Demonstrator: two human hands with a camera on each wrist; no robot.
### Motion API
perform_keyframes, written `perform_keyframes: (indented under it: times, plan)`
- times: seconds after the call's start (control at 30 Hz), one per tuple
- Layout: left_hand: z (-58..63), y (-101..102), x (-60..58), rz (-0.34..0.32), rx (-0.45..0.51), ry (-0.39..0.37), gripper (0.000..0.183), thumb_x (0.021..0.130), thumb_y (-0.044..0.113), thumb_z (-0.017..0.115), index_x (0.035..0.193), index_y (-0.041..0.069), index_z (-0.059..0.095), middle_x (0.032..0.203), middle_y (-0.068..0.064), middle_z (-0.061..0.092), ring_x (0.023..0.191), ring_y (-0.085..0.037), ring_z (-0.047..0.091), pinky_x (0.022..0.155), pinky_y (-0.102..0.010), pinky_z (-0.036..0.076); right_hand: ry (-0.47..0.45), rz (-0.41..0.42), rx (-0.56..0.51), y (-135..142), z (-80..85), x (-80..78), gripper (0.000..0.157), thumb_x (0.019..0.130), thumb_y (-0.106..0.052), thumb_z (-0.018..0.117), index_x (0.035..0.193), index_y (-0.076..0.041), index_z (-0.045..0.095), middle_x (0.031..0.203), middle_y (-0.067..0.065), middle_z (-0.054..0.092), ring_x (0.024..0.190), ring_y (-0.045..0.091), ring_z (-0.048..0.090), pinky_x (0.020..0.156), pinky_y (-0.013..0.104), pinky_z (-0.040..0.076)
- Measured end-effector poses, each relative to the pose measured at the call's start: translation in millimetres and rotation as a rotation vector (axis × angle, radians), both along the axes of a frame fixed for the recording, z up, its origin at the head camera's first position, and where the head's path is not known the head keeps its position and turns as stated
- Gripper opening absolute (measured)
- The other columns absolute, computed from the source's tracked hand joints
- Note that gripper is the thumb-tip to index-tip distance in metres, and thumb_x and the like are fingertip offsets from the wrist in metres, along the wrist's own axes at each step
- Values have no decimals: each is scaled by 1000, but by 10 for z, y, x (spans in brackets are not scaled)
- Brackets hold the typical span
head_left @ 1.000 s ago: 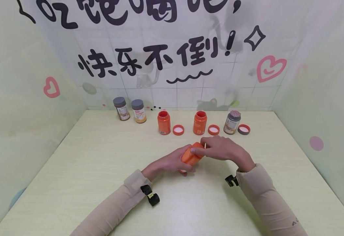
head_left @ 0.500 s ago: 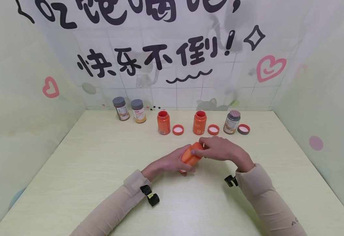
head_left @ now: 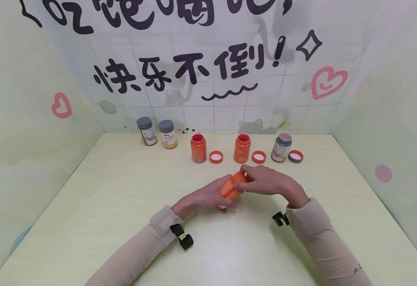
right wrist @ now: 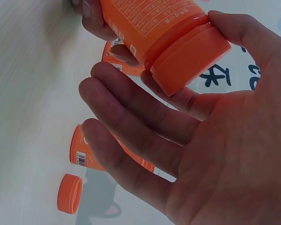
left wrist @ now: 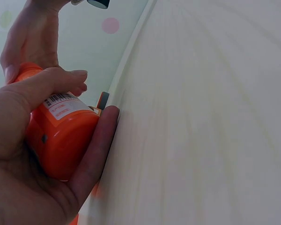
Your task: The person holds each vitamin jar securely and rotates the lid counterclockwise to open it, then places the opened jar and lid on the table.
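Observation:
In the head view my left hand (head_left: pixel 212 194) grips the body of an orange bottle (head_left: pixel 228 190), which is tilted with its capped end up and to the right. The left wrist view shows the bottle's base and white barcode label (left wrist: pixel 68 105) between thumb and fingers. My right hand (head_left: pixel 267 180) pinches the orange cap (right wrist: pixel 192 58) between thumb and index finger. Its other fingers (right wrist: pixel 131 131) extend away from the cap, holding nothing. The cap sits on the bottle's neck, with a groove showing below it in the right wrist view.
Two uncapped orange bottles (head_left: pixel 199 149) (head_left: pixel 242 149) stand at the back, each with an upturned cap (head_left: pixel 216 157) (head_left: pixel 259 157) beside it. Right of them is a grey jar (head_left: pixel 281 148) with its lid (head_left: pixel 296 156) off. Two grey-lidded jars (head_left: pixel 147 131) (head_left: pixel 168 134) stand back left.
My right thumb and fingers have shifted slightly around the cap. The left hand and the bottle stay in almost the same place.

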State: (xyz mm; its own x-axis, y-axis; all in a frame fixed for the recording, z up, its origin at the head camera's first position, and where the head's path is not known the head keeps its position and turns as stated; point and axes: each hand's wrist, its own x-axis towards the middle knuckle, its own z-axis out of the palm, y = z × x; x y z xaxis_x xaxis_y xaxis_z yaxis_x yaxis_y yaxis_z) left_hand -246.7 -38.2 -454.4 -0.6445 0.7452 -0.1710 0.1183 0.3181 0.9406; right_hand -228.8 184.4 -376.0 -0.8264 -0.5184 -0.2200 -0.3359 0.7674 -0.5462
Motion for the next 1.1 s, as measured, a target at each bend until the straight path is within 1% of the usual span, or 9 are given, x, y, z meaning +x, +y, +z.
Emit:
perform_keyframes:
  times: [0.2,0.4,0.57,0.67,0.77,0.9,1.0,1.1]
  plan:
    - [-7,0,-8,1,-2,7,53,88,15,77,133,24,49,122,-5,57,113,-24,57,73,-36,63,-6,6,1,-6,-5,-3,33,96,-46,64,109,-17,55,82,0,54,76,15,56,68,31,45]
    - [0,-5,0,10,-6,9,52,89,16,77,132,27,50,121,-4,57,114,-23,57,73,-37,63,-9,11,-14,-7,6,4,35,95,-45,65,116,-19,56,81,-1,56,76,15,57,69,31,45]
    - [2,-6,1,6,-4,11,53,89,16,77,133,27,49,123,-4,57,115,-23,56,74,-37,63,-2,-5,-21,13,22,16,42,94,-51,68,119,-19,57,81,0,57,75,16,58,68,32,46]
    - [5,-4,1,3,2,-1,54,89,16,78,133,24,49,123,-4,58,114,-23,57,75,-36,63,3,-23,-17,22,30,19,47,93,-58,67,118,-19,58,83,0,60,77,16,59,70,32,48]
    - [11,-4,3,6,3,-11,54,88,15,78,133,25,49,123,-4,58,114,-23,58,76,-36,63,0,-42,-6,23,34,18,50,93,-62,63,116,-18,59,85,-1,62,78,17,60,70,33,49]
    - [9,-5,4,10,-7,-14,53,89,16,78,132,27,49,122,-3,59,114,-23,59,77,-35,63,3,-51,5,23,33,13,48,94,-64,61,108,-18,61,79,0,58,73,17,57,66,32,46]
    - [11,-6,6,12,-11,-12,52,90,16,78,132,26,49,122,-3,59,113,-22,59,77,-35,62,9,-49,11,19,32,8,46,95,-63,60,101,-17,62,75,-1,54,69,16,54,64,31,43]
    - [11,-3,7,10,-12,-8,52,90,16,78,132,25,49,122,-3,59,113,-22,59,76,-35,63,10,-48,18,18,27,2,46,96,-63,59,98,-17,62,73,-1,52,67,16,53,63,31,42]
